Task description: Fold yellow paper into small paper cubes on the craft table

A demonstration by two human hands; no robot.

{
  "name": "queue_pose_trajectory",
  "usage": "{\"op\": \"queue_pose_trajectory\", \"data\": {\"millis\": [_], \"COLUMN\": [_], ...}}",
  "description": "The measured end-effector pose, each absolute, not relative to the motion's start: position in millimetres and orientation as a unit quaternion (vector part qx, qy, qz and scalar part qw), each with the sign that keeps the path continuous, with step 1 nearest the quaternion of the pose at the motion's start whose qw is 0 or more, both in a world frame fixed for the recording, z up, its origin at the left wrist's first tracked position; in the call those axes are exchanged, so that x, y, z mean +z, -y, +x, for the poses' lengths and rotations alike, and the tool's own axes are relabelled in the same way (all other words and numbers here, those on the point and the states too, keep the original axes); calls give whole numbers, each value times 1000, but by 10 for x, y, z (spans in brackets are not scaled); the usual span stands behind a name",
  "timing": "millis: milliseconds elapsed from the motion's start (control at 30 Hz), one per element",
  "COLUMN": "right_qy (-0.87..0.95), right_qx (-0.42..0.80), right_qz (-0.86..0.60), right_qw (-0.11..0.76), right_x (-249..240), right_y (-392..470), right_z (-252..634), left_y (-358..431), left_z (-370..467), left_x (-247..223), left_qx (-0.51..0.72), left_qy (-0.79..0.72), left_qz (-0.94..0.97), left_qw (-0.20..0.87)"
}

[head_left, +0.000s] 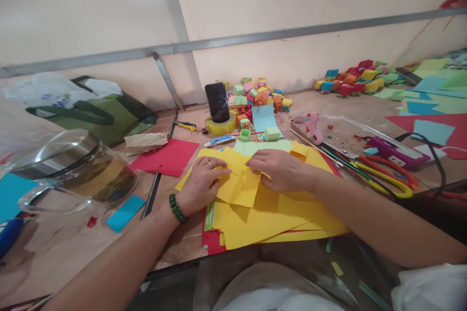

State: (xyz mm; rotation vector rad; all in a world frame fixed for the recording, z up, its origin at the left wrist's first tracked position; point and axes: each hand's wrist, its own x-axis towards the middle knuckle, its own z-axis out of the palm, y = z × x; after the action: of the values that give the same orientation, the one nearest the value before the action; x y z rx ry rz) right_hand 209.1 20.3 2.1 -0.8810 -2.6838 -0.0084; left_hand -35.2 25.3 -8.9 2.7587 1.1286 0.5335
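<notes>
A creased sheet of yellow paper (239, 187) lies before me on a stack of yellow paper sheets (270, 221). My left hand (204, 180), with a ring and a green bead bracelet (177, 209) at the wrist, has its fingers closed at the sheet's left side. From the right, the bent fingers and thumb of my right hand (275, 167) grip the same sheet at its upper right part. The fingertips partly cover its creases. Green and red sheets show at the edges beneath the yellow ones.
Behind the stack are a phone (217, 102) on a tape roll (221, 124) and a pile of small paper boxes (260, 97). Right stand a pink glue gun (310, 126) and scissors (386, 180). A glass teapot (109, 175) and a green bag (91, 116) are left.
</notes>
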Motion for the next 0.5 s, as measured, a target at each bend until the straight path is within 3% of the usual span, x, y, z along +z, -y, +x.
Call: {"op": "queue_pose_trajectory", "data": {"millis": [300,500], "right_qy": [941,886], "right_qx": [61,163], "right_qz": [-323,-417], "right_qw": [84,123], "right_x": [-73,12], "right_y": [-273,-293], "right_z": [2079,2103], "left_y": [-126,-189], "left_z": [-312,-302], "left_x": [-17,-93], "left_qx": [107,187], "left_qy": [-330,-412], "left_qz": [934,879], "left_qw": [81,147]}}
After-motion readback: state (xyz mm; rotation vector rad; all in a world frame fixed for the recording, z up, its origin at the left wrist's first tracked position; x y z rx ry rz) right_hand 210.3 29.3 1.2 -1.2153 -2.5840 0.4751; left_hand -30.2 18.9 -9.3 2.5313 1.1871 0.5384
